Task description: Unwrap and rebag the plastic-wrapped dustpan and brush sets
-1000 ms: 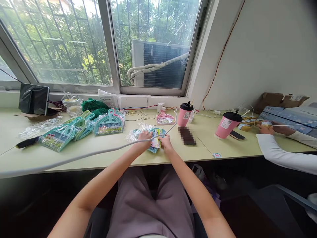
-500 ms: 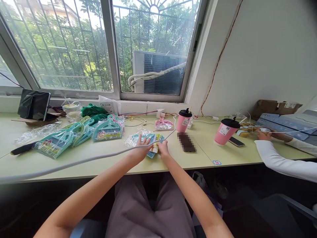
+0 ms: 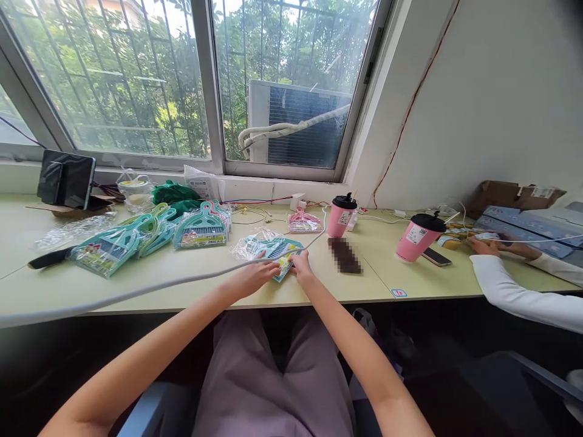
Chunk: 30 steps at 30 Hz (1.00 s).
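**Holding a bagged dustpan set near the bench's front edge**

Resting flat on the bench (image 3: 373, 273), about midway along and close to its front edge, a teal dustpan set (image 3: 277, 258) sits in a clear bag. Its long axis slants across the bench, and loose bag (image 3: 243, 249) spreads off its left end. The left grip (image 3: 252, 278) lies against the set's left side, fingers together and fairly flat. The right grip (image 3: 301, 264) sits at the right end, with its fingertips on a yellow card (image 3: 285, 265). The two grips bracket the set from either end, about equally near; whether either is pinching the plastic cannot be told. A white cable (image 3: 136, 292) runs just past the left fingers and on towards the bench's left end.

Along the back edge lie more bagged dustpans (image 3: 200, 227), a pink bagged dustpan (image 3: 304, 221) and a pink cup (image 3: 340, 215). Near the right end, a co-worker's hand (image 3: 483, 246) works beside a second pink cup (image 3: 418, 238) and a phone (image 3: 436, 257).
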### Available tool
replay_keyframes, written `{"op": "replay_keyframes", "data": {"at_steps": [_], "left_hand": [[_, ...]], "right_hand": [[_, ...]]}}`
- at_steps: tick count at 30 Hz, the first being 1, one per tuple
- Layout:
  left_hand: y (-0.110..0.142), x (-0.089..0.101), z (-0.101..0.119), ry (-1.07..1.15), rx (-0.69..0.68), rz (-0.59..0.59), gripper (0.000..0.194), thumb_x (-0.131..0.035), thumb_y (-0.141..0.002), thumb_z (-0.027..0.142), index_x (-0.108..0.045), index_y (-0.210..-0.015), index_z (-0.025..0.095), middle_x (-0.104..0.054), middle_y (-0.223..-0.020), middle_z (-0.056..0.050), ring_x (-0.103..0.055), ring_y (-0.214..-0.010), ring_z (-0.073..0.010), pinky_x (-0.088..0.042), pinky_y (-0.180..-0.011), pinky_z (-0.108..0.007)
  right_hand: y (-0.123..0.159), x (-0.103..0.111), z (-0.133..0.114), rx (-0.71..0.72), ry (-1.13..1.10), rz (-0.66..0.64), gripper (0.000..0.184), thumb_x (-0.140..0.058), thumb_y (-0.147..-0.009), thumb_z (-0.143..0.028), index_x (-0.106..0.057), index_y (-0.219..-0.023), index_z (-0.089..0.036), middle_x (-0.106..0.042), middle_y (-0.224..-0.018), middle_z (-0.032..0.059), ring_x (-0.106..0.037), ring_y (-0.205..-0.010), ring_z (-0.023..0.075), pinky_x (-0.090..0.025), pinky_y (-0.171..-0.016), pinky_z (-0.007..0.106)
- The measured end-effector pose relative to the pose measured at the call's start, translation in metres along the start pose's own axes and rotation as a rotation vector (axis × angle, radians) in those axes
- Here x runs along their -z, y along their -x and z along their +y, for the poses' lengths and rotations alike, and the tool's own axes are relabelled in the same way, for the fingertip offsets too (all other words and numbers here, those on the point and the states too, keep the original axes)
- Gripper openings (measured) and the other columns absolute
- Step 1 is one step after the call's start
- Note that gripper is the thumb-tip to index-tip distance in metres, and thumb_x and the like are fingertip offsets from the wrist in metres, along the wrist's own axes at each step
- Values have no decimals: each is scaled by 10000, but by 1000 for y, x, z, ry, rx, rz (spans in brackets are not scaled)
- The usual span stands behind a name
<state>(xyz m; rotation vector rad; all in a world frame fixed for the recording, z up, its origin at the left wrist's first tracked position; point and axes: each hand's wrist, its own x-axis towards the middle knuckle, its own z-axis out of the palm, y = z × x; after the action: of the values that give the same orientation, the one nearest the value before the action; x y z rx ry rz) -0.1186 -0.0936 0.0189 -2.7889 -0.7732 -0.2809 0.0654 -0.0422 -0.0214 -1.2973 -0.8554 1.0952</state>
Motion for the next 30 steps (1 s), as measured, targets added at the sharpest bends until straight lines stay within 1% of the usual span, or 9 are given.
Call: {"op": "replay_keyframes", "data": {"at_steps": [3, 6, 10, 14, 17, 19, 22, 25, 30], "left_hand": [[3, -5, -6, -28, -16, 11, 497, -401, -880, -15, -572, -1267, 245, -599, -1369, -69, -565, -1265, -207, -325, -1163, -439], [5, -11, -9, -54, -10, 4, 523, -368, -882, -20, -559, -1300, 230, -572, -1403, -83, -567, -1256, -214, -351, -1142, -433], [11, -6, -11, 38, 19, 12, 557, -370, -889, 5, -539, -1348, 271, -550, -1435, -50, -482, -1348, -194, -311, -1170, -423], [12, 8, -16, 166, 252, 87, 479, -333, -979, 145, -486, -1405, 300, -503, -1482, -38, -426, -1391, -186, -263, -1192, -463], [4, 5, -21, 140, 498, 96, 477, -392, -1004, 305, -403, -1478, 246, -389, -1559, -110, -338, -1448, -275, -272, -1166, -539], [-4, -4, -22, 98, 604, 62, 525, -484, -974, 350, -410, -1475, 211, -389, -1550, -156, -356, -1433, -326, -299, -1142, -560], [-15, -15, -20, 40, 662, 81, 429, -473, -965, 215, -513, -1392, 187, -527, -1437, -161, -492, -1325, -306, -418, -1069, -468], [-22, -14, -14, -31, 699, 95, 378, -414, -932, 80, -620, -1245, 136, -656, -1196, -186, -599, -1145, -313, -528, -854, -389], [-30, 4, -6, -153, 692, 16, 352, -373, -839, -48, -692, -932, 67, -674, -911, -218, -648, -899, -321, -497, -680, -366]], "right_hand": [[5, -3, -4, -170, -116, 42, 578, -526, -647, -71, -470, -1205, -209, -642, -841, 13, -659, -685, 160, -569, -603, 270], [11, -5, -8, -192, -199, -35, 321, -540, -674, -71, -534, -973, -187, -638, -740, 6, -654, -660, 157, -571, -610, 262], [15, -4, -9, -173, -233, -74, 230, -513, -682, -30, -540, -856, -178, -645, -728, 14, -658, -658, 145, -577, -637, 249], [15, -5, -7, -169, -245, -38, 244, -540, -682, -29, -545, -875, -177, -666, -776, 27, -681, -713, 157, -592, -687, 268], [16, -8, -6, -165, -264, -12, 283, -557, -666, -32, -535, -899, -190, -677, -813, 30, -694, -752, 172, -605, -705, 291], [17, -11, -5, -144, -271, 8, 303, -565, -660, -40, -530, -918, -196, -682, -851, 34, -699, -780, 178, -607, -705, 293], [19, -14, -3, -119, -272, 65, 343, -589, -650, -54, -521, -953, -201, -678, -919, 38, -695, -809, 179, -604, -686, 282], [19, -17, 1, -107, -282, 114, 344, -596, -655, -66, -517, -963, -196, -670, -935, 44, -682, -807, 172, -596, -659, 267], [21, -22, 8, -93, -326, 145, 347, -595, -666, -88, -521, -989, -191, -673, -911, 39, -674, -819, 166, -596, -673, 272]]}}
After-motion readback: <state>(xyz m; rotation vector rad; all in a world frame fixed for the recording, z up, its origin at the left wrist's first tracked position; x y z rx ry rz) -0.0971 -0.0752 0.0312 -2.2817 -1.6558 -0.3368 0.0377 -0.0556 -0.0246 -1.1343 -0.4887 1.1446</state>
